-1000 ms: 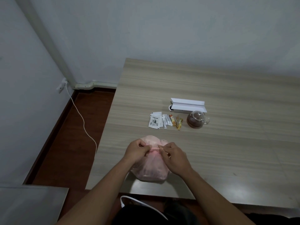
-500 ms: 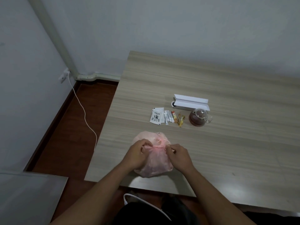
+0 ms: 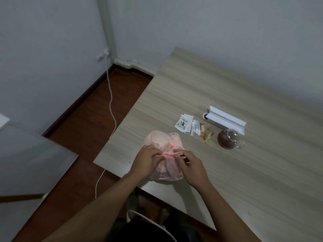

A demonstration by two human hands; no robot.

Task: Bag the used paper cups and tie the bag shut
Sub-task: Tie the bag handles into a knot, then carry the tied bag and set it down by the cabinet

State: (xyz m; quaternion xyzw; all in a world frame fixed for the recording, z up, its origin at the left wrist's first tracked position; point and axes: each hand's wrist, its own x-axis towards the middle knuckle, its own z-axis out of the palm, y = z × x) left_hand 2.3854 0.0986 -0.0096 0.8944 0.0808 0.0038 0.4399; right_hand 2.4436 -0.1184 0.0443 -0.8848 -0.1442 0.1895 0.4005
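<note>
Over the desk's near left corner: both hands meet on top of a pink bag [image 3: 167, 172].
Left hand [image 3: 146, 160]: fingers curled in, pinching the left end of the gathered plastic at the top of the bag.
Right hand [image 3: 190, 165]: thumb and forefinger pinch the right end of the same gathered strip; the other fingers are loosely bent above the bag's side.
Gathered strip [image 3: 168, 155]: a short, twisted band of pink film stretched between the two hands, lying across the bag's top.
Bag: thin and translucent, bulging, sitting on the desk [image 3: 227, 180] close to its near edge and left corner.
Paper cups [image 3: 160, 139]: pale rounded shapes show through the film in the far part of the bag; how many there are cannot be told.
Sachets [image 3: 183, 125]: flat white packets with dark print, just beyond the bag toward the desk's middle.
Stick packets [image 3: 207, 135]: white, orange and yellow ones in a row to the right of the sachets.
Glass teapot [image 3: 229, 140]: holds dark liquid, at the right end of that row.
White box [image 3: 225, 119]: long and narrow, lid raised, just behind the teapot.
Floor [image 3: 78, 137]: reddish-brown boards left of the desk, with a white cable [image 3: 111, 105] trailing down from a wall socket [image 3: 102, 55].
</note>
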